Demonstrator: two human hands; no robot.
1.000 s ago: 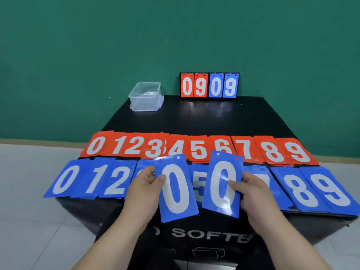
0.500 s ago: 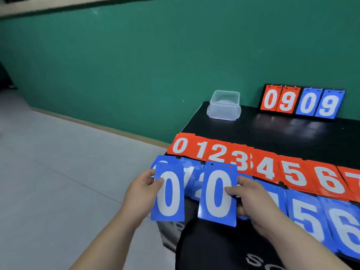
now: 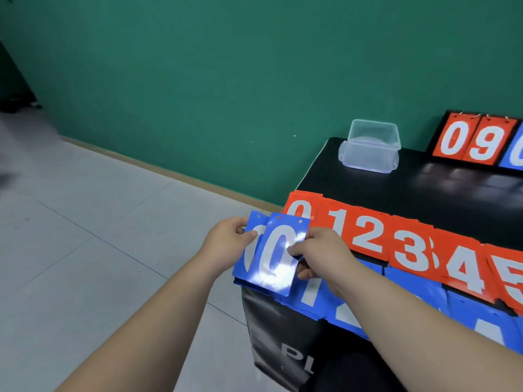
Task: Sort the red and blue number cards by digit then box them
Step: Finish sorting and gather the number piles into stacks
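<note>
Green wall (image 3: pixel 198 80) behind; black worktop (image 3: pixel 424 188) at right of view. Two blue 0 cards were held upright over its near-left corner, long axes vertical, the front card (image 3: pixel 278 258) overlapping the rear card (image 3: pixel 244 264). The rear card was pinched at its left edge by the left hand (image 3: pixel 229 241), the front card at its right edge by the right hand (image 3: pixel 319 253). The box (image 3: pixel 369 145) was noted ahead and rightward, beyond the red row (image 3: pixel 368 233), well apart; the right hand was judged nearer.
</note>
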